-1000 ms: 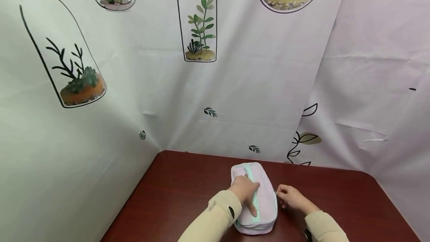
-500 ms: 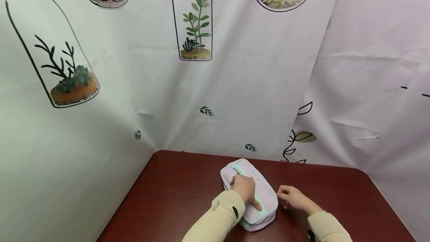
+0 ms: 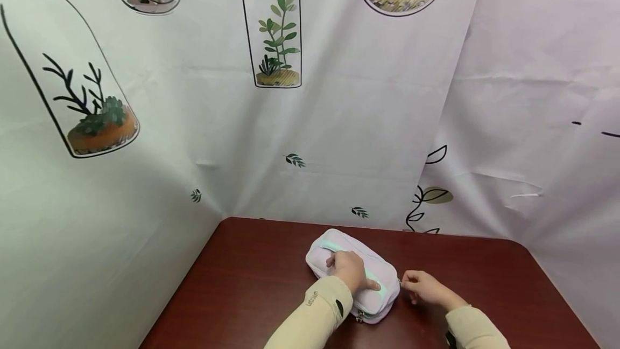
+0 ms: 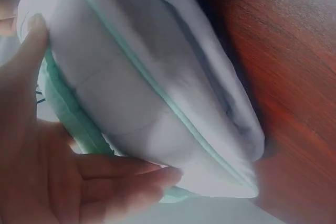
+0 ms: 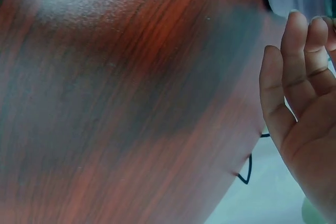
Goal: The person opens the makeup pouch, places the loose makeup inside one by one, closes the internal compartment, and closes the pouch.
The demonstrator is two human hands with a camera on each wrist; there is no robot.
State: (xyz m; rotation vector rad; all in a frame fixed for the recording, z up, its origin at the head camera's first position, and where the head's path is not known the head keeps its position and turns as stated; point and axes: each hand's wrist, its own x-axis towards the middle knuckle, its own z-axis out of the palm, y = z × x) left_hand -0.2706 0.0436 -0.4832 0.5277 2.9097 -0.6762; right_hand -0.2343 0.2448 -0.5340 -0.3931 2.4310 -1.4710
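Observation:
A pale lilac zipped pouch [image 3: 382,271] with a mint-green strap lies slantwise on the table, its near end to the right. My left hand [image 3: 350,270] grips it from above, thumb and fingers spread across the strap. In the left wrist view, the thumb and fingers of that hand [image 4: 79,166] rest on the pouch's soft side [image 4: 126,87], which has mint piping. At the pouch's right corner, my right hand [image 3: 426,287] pinches a small zipper pull [image 3: 400,281]. Its fingertips are partly cut off in the right wrist view. A metal zipper pull [image 3: 360,316] hangs at the near corner.
The dark red wooden table [image 3: 252,284] has rounded far corners. Behind it and to the left hangs a whitish cloth [image 3: 232,123] printed with plants in jars. The cloth meets the table's far edge.
The pouch has turned counterclockwise under my left hand, its far end swinging left. The near-corner zipper pull has come into sight. My right hand stays almost in place at the right corner.

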